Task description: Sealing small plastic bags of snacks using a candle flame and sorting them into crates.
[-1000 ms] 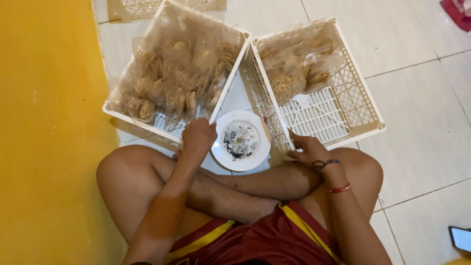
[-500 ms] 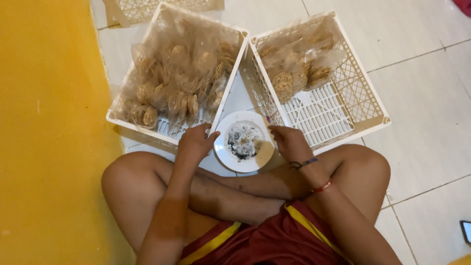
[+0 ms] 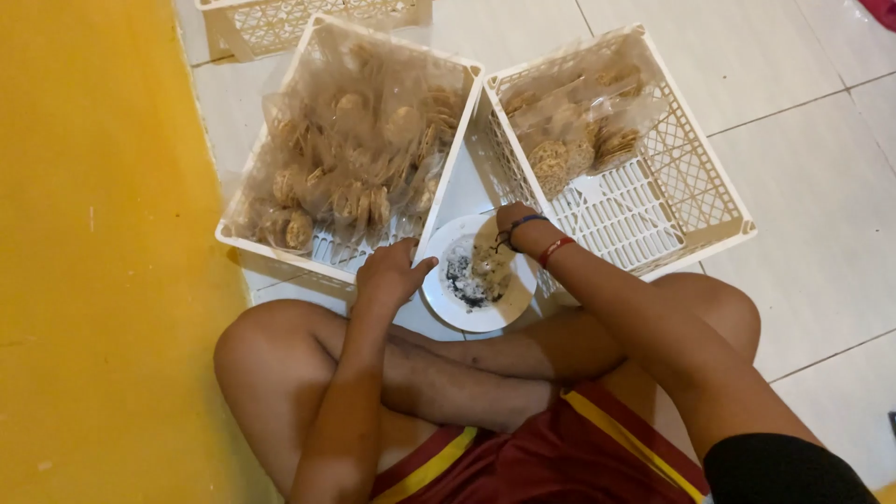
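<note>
Starting at the left, the left crate (image 3: 280, 245) is heaped with clear bags of round crackers (image 3: 355, 177), and that loose plastic hangs over the near rim; if you drag your arm back carelessly, you could snag a bag and pull it onto the floor. Your left hand (image 3: 387, 275) rests just beside that rim and at the edge of the white plate (image 3: 439, 299), fingers curled loosely together; whether it pinches anything I cannot tell.

The plate sits on the floor in the gap between the two crates, touching or nearly touching both. It holds a dark, crumbly residue (image 3: 462, 275) and something pale, too blurred to identify. A nudge from either hand could tip or slide it and scatter the residue across the tiles (image 3: 793, 196).

Your right hand (image 3: 509, 224) reaches over the plate's far side, bent away at the wrist, so its fingers are hidden and their state cannot be judged. The right crate (image 3: 691, 177) holds only a few bags, bunched at the back. A third crate (image 3: 280, 23) is cut off at the top.
</note>
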